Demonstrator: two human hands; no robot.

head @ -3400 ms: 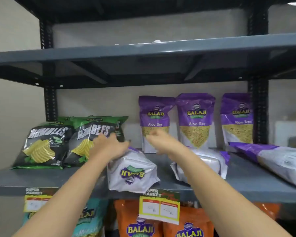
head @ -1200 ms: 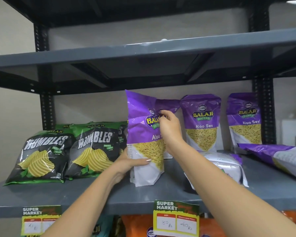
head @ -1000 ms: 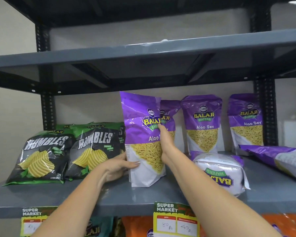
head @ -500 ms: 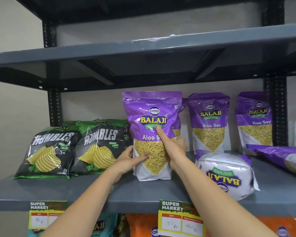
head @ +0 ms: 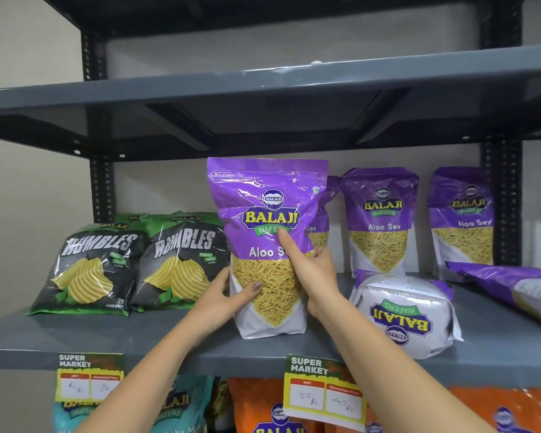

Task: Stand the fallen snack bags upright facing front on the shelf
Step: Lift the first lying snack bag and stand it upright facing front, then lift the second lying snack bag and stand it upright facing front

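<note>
A purple Balaji Aloo Sev bag (head: 263, 201) stands upright, front facing me, near the front of the grey shelf (head: 169, 345). My left hand (head: 222, 303) grips its lower left side. My right hand (head: 310, 270) holds its right edge, thumb across the front. To the right, a second purple bag (head: 403, 314) lies fallen with its bottom toward me and the logo upside down. A third purple bag (head: 519, 285) lies on its side at the far right, partly cut off.
Three more Aloo Sev bags, such as the standing bag (head: 380, 220), stand upright at the back. Two black-green Rumbles chip bags (head: 132, 260) lean at the left. An upper shelf (head: 263, 85) hangs overhead. Price tags (head: 325, 392) hang from the shelf edge; orange and teal bags sit below.
I lifted the fallen bag from the shelf, turned it front-facing and set it upright. It has shifted slightly back and squared up over the last second.
</note>
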